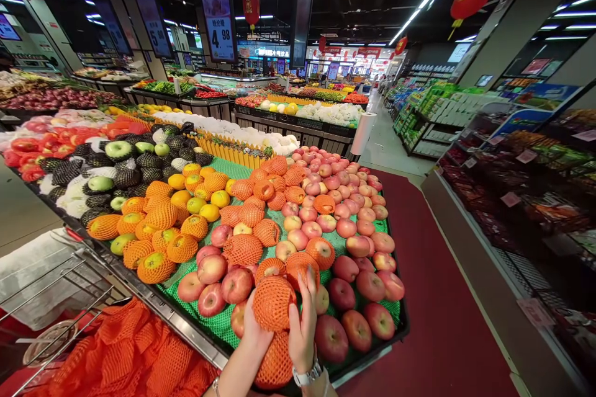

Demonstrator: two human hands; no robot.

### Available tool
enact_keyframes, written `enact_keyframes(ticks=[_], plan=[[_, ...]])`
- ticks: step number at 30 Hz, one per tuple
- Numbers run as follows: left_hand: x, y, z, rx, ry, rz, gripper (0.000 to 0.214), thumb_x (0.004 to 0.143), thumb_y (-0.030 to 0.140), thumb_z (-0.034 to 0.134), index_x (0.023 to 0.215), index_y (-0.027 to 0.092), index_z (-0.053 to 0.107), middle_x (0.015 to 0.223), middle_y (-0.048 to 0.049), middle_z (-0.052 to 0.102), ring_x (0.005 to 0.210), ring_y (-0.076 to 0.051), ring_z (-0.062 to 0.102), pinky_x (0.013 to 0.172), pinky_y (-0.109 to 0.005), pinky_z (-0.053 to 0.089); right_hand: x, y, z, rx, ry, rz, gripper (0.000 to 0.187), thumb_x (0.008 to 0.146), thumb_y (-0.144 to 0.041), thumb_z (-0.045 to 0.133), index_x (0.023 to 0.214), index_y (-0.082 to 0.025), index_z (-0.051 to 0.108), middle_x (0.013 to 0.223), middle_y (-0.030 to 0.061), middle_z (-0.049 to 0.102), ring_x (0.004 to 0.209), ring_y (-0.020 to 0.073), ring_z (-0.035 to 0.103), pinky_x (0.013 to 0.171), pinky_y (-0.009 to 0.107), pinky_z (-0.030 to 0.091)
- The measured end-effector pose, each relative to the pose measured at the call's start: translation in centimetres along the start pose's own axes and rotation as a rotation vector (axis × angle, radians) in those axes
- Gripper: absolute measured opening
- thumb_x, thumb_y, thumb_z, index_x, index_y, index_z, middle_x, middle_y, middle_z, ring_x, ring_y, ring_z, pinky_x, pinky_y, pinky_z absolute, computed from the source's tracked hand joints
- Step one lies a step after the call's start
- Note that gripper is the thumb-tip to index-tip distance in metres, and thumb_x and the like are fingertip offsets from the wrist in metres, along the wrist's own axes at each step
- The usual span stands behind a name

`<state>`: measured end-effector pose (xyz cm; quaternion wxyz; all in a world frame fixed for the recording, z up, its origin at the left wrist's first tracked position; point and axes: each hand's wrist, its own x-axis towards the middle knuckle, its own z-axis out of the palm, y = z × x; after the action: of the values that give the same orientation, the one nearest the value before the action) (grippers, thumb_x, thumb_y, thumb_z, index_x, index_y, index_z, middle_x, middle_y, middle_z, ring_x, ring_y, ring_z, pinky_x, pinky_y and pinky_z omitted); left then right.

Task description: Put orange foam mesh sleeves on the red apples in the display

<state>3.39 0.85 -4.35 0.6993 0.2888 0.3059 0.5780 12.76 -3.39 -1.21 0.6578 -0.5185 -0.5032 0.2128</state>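
Accordingly, I recorded the foam-netted fruit [271, 303] held above the display counter [186, 330], wrapped, apparently, against bruising. My left hand [254, 334] cupped it from beneath; my right hand [302, 322] pressed its spread fingers against the side, without pinching. Red apples [331, 339] lay on green mesh matting [222, 322]; spare orange net sleeves [130, 353] lay heaped beside the counter.

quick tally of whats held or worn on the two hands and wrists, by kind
Round fruit in an orange foam net sleeve, held between left hand and right hand: 1
Silver metal wristwatch, right wrist: 1
Thin metal bracelet, left wrist: 1
Total: 3
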Motion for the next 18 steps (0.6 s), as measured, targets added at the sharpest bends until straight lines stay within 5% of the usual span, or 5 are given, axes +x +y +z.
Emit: enact_keyframes(ticks=[5, 12, 15, 18], plan=[[-0.5, 0.6, 0.9, -0.178, 0.084, -0.091, 0.029, 0.084, 0.048, 0.06, 0.082, 0.026, 0.08, 0.096, -0.0009, 0.079, 0.098, -0.025, 0.075, 0.098, -0.038, 0.058, 0.2, -0.6, 0.0, 0.01, -0.227, -0.064, 0.041, 0.091, -0.024, 0.049, 0.126, -0.036, 0.067, 0.13, 0.0035, 0.067, 0.131, 0.0303, 0.054, 0.112, 0.054, 0.041], [-1.8, 1.8, 2.3, -0.225, 0.04, -0.007, 0.051, 0.085, 0.067, 0.045, 0.102, 0.03, 0.076, 0.118, -0.0038, 0.074, 0.127, -0.03, 0.059, 0.116, -0.047, 0.038, -0.3, 0.1, 0.3, 0.161, 0.07, 0.063, 0.037, 0.097, -0.034, 0.043, 0.123, -0.034, 0.068, 0.131, 0.0026, 0.067, 0.126, 0.0263, 0.059, 0.108, 0.046, 0.046], [-2.1, 1.9, 3.0, -0.194, 0.144, 0.056, 0.048, 0.078, 0.067, 0.057, 0.087, 0.024, 0.076, 0.105, -0.0054, 0.077, 0.118, -0.03, 0.064, 0.11, -0.045, 0.046, -0.5, 0.2, 0.5, 0.194, 0.114, 0.127, 0.039, 0.097, -0.042, 0.042, 0.123, -0.03, 0.068, 0.132, 0.0052, 0.065, 0.127, 0.0274, 0.058, 0.11, 0.046, 0.045], [-1.8, 1.9, 3.4, -0.294, 0.31, 0.011, 0.024, 0.072, 0.045, 0.073, 0.077, 0.021, 0.071, 0.091, -0.0016, 0.077, 0.097, -0.022, 0.072, 0.098, -0.033, 0.056, -0.7, 0.2, 0.8, 0.17, 0.092, 0.166, 0.035, 0.094, -0.042, 0.049, 0.116, -0.027, 0.071, 0.127, 0.0066, 0.068, 0.122, 0.0281, 0.061, 0.108, 0.046, 0.046]])
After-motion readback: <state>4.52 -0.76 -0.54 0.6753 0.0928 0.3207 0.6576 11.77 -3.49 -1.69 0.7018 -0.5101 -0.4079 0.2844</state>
